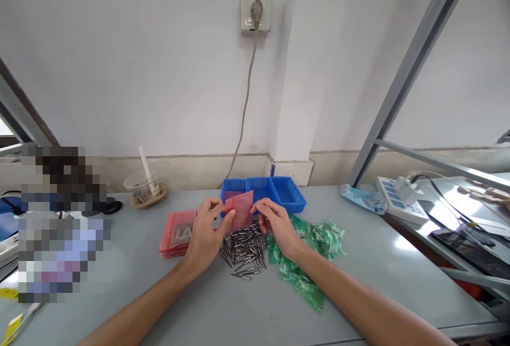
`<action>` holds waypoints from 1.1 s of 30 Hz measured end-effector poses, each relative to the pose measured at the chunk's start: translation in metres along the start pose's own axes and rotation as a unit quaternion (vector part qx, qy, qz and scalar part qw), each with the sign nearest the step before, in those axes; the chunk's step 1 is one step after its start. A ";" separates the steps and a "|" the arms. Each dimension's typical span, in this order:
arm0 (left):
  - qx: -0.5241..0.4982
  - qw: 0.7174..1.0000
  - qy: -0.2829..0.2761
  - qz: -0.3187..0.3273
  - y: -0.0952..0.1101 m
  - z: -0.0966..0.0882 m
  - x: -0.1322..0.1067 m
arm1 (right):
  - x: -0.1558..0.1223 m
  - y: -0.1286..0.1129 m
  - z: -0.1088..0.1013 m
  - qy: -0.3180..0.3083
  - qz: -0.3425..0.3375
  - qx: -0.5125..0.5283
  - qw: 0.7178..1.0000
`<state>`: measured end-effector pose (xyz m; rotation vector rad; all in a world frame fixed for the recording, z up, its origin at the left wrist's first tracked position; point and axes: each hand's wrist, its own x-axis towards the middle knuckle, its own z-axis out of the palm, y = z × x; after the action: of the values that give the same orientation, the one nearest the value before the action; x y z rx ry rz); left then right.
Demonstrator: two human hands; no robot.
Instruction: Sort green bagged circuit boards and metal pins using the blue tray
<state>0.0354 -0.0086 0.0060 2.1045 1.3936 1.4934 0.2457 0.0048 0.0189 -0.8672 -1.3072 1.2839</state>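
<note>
My left hand (209,229) pinches a small pink plastic bag (242,213) between thumb and fingers, held up above the table. My right hand (279,226) is beside the bag's right edge, its fingers curled; whatever lies between them is too small to make out. Below both hands spreads a pile of small metal pins (247,250), a few lying loose at its front. To the left of my left hand is a stack of filled pink bags (179,233). Green plastic bags (305,285) with metal pieces inside lie under and around my right forearm.
A blue three-part tray (289,192) stands behind the pile, with something pink in its left compartment. Back left, a plastic cup (141,185) with a straw sits on a coaster. A power strip (400,200) and light-blue packet (362,199) lie right, near a metal frame post (406,75).
</note>
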 end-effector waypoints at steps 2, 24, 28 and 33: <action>-0.017 1.000 -0.017 -0.019 -0.001 0.001 0.000 | -0.002 -0.001 0.000 -0.019 0.001 0.003 1.000; -0.046 0.998 -0.026 -0.024 -0.005 0.001 0.003 | 0.003 0.002 -0.003 0.017 0.007 -0.039 0.999; -0.051 0.997 -0.041 -0.030 -0.005 0.002 0.003 | 0.003 0.002 -0.002 0.011 0.028 -0.036 0.999; -0.156 0.982 -0.063 -0.086 -0.007 0.005 0.000 | 0.002 0.002 -0.001 0.010 0.029 -0.044 0.999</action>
<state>0.0359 -0.0028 -0.0006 1.8055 1.1756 1.3812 0.2463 0.0076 0.0174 -0.9843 -1.3392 1.2678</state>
